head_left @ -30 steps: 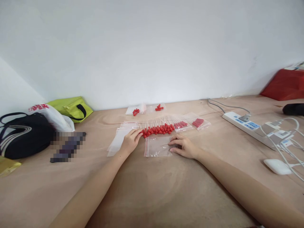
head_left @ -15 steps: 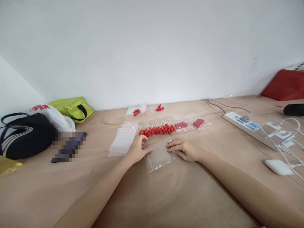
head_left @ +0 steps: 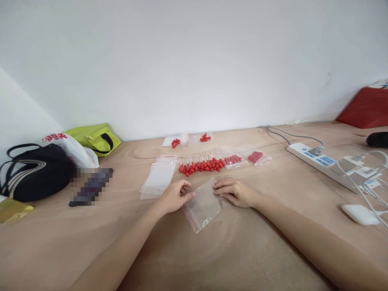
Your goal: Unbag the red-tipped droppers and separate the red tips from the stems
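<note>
A small clear zip bag (head_left: 203, 205) with a red seal strip lies tilted on the wooden table between my hands. My left hand (head_left: 175, 197) rests at its left edge, fingers curled and thumb touching the plastic. My right hand (head_left: 235, 191) lies flat on the bag's right corner with its fingers stretched out. Just beyond the bag is a row of red-tipped sticks (head_left: 201, 165). A stack of empty clear bags (head_left: 159, 178) sits to the left of the row.
Filled bags with red pieces (head_left: 255, 156) lie right of the row, and two more (head_left: 175, 142) by the wall. At the left are a black bag (head_left: 33, 171), a white plastic bag (head_left: 70, 150) and a green pouch (head_left: 93, 138). A power strip (head_left: 321, 161) with cables and a white mouse-like device (head_left: 359, 213) are at the right.
My left hand left the red-tipped sticks and came down to the clear bag. The bag has been drawn toward me and turned at an angle. My right hand stayed on it.
</note>
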A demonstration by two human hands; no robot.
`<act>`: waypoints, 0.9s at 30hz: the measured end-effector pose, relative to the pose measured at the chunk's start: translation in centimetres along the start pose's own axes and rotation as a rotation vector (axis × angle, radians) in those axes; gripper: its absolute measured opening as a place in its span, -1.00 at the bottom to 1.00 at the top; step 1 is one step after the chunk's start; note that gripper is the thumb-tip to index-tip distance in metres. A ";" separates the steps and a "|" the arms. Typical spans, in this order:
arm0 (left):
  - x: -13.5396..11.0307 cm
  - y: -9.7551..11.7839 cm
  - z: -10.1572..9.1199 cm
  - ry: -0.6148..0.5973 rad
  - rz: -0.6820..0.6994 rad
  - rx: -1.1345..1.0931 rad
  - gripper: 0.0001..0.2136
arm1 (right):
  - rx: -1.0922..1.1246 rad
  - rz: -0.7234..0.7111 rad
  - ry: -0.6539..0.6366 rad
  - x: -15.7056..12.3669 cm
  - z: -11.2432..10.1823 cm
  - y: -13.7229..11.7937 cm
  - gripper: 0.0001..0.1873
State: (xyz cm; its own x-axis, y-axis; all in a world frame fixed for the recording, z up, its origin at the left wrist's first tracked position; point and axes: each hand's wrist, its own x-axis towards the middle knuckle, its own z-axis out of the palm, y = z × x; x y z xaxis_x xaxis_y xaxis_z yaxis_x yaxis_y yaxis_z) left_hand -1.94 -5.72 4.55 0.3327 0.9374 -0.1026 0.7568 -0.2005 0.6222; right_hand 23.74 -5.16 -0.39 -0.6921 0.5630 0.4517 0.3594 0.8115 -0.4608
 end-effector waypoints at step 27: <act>1.4 -8.8 -8.1 0.292 -0.258 -0.292 -0.67 | -0.576 0.536 0.377 -1.1 -2.2 6.0 -0.71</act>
State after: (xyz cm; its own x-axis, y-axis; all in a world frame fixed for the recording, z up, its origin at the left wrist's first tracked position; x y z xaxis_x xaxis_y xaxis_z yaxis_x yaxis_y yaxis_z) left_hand -12.74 -0.35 5.22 -0.0486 0.9951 -0.0864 0.5904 0.0984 0.8011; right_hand 28.00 -0.57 -1.93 -0.1229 0.8232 0.5543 0.9083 0.3183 -0.2713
